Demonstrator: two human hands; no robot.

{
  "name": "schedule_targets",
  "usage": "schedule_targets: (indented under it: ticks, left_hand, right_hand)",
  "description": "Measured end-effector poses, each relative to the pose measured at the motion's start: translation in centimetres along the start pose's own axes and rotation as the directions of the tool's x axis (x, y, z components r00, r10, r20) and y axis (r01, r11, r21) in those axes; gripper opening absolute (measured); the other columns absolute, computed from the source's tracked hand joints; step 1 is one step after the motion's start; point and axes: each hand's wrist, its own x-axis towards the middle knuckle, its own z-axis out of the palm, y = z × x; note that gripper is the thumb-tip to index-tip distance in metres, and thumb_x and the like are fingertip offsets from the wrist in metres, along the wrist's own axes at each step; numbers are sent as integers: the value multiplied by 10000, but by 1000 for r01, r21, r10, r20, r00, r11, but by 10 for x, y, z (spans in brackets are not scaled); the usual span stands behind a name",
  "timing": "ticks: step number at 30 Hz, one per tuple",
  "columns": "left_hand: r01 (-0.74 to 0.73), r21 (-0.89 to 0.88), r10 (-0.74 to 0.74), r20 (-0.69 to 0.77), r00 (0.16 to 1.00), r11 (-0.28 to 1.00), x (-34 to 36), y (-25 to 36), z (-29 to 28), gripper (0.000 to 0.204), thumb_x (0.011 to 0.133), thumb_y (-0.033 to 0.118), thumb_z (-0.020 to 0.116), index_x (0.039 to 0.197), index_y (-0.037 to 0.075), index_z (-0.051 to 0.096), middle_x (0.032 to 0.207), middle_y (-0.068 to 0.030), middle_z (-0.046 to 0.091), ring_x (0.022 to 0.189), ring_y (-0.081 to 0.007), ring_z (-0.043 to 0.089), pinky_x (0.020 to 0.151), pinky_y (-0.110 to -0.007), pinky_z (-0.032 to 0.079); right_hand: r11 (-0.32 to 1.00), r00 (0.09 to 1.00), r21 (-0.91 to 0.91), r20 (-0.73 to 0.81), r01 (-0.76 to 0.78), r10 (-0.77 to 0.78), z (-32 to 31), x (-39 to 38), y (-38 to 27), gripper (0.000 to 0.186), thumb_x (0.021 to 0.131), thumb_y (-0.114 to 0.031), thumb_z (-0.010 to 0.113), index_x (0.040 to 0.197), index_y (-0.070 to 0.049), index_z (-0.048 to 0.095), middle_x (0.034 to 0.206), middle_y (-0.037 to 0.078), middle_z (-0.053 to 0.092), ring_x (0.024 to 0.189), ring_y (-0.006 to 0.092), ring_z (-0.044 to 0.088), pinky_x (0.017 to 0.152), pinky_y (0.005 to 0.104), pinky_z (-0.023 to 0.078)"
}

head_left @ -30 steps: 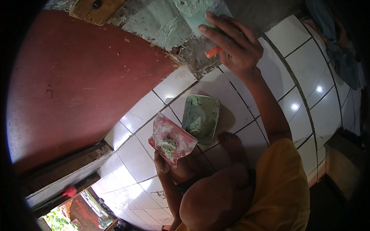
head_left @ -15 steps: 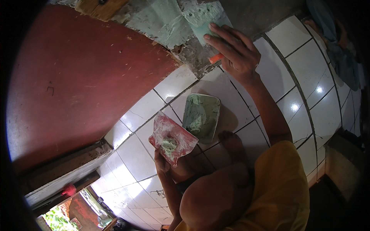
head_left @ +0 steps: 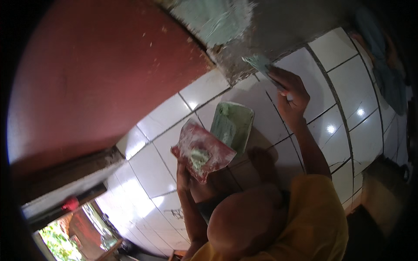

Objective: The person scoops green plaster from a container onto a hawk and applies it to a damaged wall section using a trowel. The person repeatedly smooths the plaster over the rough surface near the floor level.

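Note:
My right hand grips a putty knife with pale green putty on its blade, held off the wall and beyond the tub. My left hand holds a red, whitish-smeared sheet or board by its near left edge; a lump of pale green putty lies on it. Beside that, on the tiles, stands a rectangular tub with green putty inside, partly overlapped by the red piece. A patch of spread putty covers part of the grey wall at the top.
A dark red panel fills the upper left, meeting the white tiled floor. Bluish cloth lies at the far right. A brownish block-like object is at the lower right, and a bright opening shows at the lower left.
My right hand has drawn the putty knife away from the putty patch, back and to the right, turning its blade nearly edge-on. My left hand has shifted the red piece slightly right and up.

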Motion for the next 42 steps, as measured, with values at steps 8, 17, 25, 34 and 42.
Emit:
schedule_targets:
  ticks: [8,17,25,34,42]
  left_hand:
    - [-59,-347,48,-39,998,936,-4,8,41,572,896,253,539,1337,-47,331,1290,-187,467,1161,-303,495,985,-425,419]
    - [-153,-425,165,-8,986,892,-29,7,37,539,902,275,532,1298,-61,387,1265,-174,498,1118,-277,535,948,-374,456]
    - [-151,-685,181,-29,983,713,-44,15,46,510,900,250,513,1308,-23,375,1292,-200,471,1168,-307,496,996,-465,417]
    - [-153,-768,210,-25,977,622,-54,19,27,462,915,202,475,1311,-16,374,1306,-199,457,1183,-329,478,1021,-497,382]
    - [151,-871,350,339,873,467,-47,19,-3,439,919,209,477,1272,-44,409,1190,-189,539,1076,-267,554,905,-419,477]
  right_hand:
    - [140,881,870,463,-473,101,49,-48,-42,129,766,25,590,877,-14,645,973,102,622,951,173,566,844,315,447]
    - [100,912,912,404,-397,-73,94,-50,-75,155,670,44,626,793,-48,646,897,75,636,922,171,530,839,316,425]
    - [233,913,898,400,-373,-81,84,-52,-77,116,736,-158,699,726,-73,620,837,73,622,863,180,487,849,339,343]
    - [343,933,886,353,-311,-66,76,-63,-68,203,617,89,592,746,-61,638,838,70,637,823,172,557,753,317,433]
    - [434,900,823,432,-367,-59,64,-72,-50,157,762,-225,671,763,-81,607,836,61,592,858,164,494,886,335,311]
